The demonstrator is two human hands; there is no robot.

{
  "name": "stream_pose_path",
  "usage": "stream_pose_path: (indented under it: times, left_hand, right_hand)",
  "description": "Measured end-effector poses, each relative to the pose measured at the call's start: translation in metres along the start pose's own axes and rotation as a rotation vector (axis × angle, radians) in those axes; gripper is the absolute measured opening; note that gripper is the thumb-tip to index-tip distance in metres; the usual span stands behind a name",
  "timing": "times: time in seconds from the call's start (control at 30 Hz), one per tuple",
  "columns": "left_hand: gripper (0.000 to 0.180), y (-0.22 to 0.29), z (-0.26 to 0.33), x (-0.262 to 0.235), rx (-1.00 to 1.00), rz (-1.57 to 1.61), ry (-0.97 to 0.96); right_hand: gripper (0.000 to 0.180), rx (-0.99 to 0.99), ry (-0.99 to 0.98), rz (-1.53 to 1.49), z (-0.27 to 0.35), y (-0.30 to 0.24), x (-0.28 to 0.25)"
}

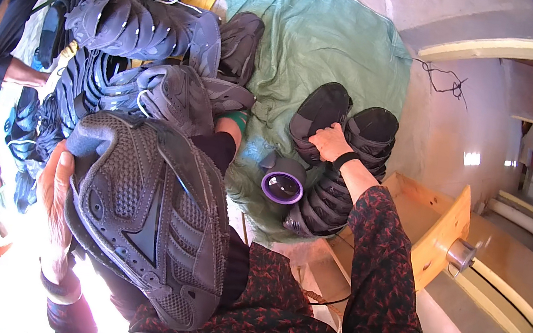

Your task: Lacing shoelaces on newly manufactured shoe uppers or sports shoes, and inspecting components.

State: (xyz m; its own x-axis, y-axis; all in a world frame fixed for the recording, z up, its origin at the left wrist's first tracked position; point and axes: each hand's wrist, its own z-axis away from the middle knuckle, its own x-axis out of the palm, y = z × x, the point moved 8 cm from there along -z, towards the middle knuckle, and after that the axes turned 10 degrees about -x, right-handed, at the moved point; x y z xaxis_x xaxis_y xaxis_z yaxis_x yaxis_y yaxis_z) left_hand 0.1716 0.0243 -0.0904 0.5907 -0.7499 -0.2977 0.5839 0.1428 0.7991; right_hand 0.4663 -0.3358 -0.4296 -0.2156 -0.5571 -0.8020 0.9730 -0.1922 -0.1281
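Note:
A dark grey shoe upper (146, 211), with mesh panels and a black triangular patch, fills the near left, close to me. My left hand (56, 206) grips it along its left edge, with the fingers partly behind it. Out to the right, my right hand (330, 141) has its fingers closed on the lower end of another shoe upper (321, 110), which has a black lining. Beside that hand stands a curved stack of nested dark shoe uppers (326, 198). The fingertips of the right hand are partly hidden.
A green cloth sheet (337, 41) covers the floor ahead. On it sits a dark round object with a purple rim (282, 186). Rows of nested shoe uppers (137, 25) pile up at left. A wooden drawer (441, 243) juts out at right. Another person's arm (26, 74) shows far left.

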Motion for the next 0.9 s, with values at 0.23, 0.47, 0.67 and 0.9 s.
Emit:
stream_pose_path:
  times: [0.23, 0.47, 0.67, 0.9]
  left_hand:
    - [0.047, -0.013, -0.007, -0.009, 0.049, 0.049, 0.105]
    - [0.049, 0.006, -0.004, 0.002, 0.071, -0.061, -0.081]
    - [0.045, 0.014, 0.001, 0.007, 0.079, -0.075, -0.138]
    - [0.043, 0.014, -0.001, -0.013, 0.183, -0.168, 0.013]
  right_hand:
    - [0.021, 0.061, -0.123, -0.02, -0.008, 0.0, 0.005]
    - [0.052, 0.132, -0.002, -0.07, 0.008, -0.007, -0.026]
    - [0.045, 0.144, 0.461, -0.401, 0.023, -0.036, -0.095]
    - [0.035, -0.009, 0.772, -1.099, 0.044, -0.105, -0.193]
